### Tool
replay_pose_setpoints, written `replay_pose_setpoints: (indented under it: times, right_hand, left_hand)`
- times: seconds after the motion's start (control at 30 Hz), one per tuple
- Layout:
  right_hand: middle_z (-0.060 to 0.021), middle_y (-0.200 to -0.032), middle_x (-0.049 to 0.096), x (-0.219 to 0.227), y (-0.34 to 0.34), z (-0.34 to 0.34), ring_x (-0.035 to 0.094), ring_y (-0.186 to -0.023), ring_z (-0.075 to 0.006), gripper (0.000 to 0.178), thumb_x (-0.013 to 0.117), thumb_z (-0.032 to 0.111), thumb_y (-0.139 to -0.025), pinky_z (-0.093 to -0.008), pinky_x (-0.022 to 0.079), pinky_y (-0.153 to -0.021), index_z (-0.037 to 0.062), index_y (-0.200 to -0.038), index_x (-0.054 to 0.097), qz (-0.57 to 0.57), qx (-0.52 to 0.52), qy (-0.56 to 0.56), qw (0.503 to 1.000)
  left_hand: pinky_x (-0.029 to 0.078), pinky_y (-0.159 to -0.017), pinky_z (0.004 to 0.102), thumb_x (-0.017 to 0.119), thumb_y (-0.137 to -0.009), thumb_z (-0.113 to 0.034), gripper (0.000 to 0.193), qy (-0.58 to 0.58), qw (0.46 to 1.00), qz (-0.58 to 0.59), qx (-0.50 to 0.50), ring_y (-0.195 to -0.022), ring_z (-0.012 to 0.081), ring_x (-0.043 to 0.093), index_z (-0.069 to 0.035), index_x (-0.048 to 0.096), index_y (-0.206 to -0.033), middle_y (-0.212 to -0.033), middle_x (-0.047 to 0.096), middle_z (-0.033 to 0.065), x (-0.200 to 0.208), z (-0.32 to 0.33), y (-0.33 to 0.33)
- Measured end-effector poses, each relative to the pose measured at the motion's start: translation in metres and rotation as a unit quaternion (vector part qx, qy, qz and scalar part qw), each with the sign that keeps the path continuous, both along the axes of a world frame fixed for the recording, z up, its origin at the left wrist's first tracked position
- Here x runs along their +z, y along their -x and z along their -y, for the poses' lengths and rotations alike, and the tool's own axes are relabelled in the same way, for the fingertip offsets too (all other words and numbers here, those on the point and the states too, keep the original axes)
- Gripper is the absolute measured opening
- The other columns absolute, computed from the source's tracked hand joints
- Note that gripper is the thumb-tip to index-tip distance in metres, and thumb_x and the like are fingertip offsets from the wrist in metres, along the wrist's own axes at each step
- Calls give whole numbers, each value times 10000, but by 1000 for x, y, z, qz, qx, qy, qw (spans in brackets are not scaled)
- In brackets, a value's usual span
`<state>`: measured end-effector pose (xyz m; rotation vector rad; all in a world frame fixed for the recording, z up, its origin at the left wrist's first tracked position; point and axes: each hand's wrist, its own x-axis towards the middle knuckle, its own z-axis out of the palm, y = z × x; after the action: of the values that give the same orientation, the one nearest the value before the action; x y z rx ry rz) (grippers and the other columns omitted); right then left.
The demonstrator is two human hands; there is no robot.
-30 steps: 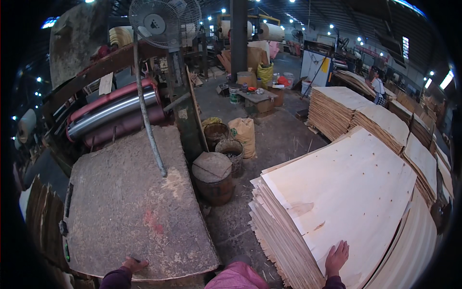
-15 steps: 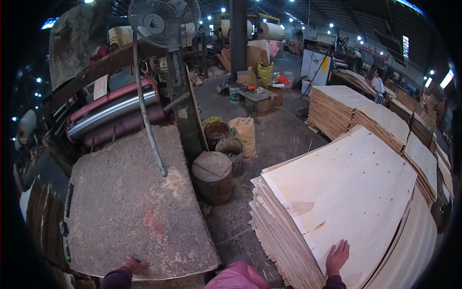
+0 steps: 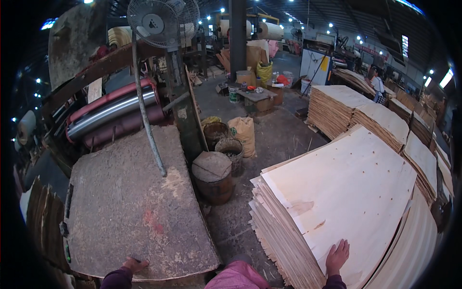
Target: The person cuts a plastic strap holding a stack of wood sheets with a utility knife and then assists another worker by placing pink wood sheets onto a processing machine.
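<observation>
My right hand (image 3: 337, 256) lies flat, fingers spread, on the top pale veneer sheet (image 3: 346, 192) of a tall stack (image 3: 279, 236) at the lower right. My left hand (image 3: 134, 264) rests on the near edge of a large rough grey-brown board (image 3: 130, 207) lying on the machine table at the lower left. Neither hand grips anything that I can see. My dark sleeves enter from the bottom edge.
A roller machine with red and grey rollers (image 3: 110, 113) sits behind the board. A standing fan (image 3: 153, 19) on a pole rises from the board. Barrels (image 3: 213, 176) and a sack (image 3: 243, 135) stand in the aisle. More veneer stacks (image 3: 337, 108) and a person (image 3: 377, 86) are far right.
</observation>
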<state>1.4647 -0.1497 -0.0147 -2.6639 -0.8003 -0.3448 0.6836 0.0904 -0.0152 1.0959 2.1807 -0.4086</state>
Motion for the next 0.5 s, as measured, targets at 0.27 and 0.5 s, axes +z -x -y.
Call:
replay_pose_setpoints:
  times: [0.27, 0.5]
  right_hand:
    - [-206, -1413, 427, -3, -2, 2, 346, -1339, -391, 524, 518, 284, -913, -494, 265, -1097, 2, -1350, 457, 4, -3, 3, 1000]
    - [-219, -1404, 433, -3, -1, 2, 352, -1333, -401, 517, 514, 285, -920, -497, 271, -1090, -5, -1344, 459, 20, 17, -7, 1000]
  left_hand:
    - [301, -1114, 418, 662, -622, -774, 1353, -6, 1000, -4, -10, -1365, 406, 337, 140, 98, -1444, -1442, 349, 310, -3, 0, 1]
    - [298, -1115, 429, 661, -623, -777, 1354, 5, 1000, 10, -20, -1367, 410, 330, 136, 91, -1444, -1458, 313, 317, -27, -3, 22]
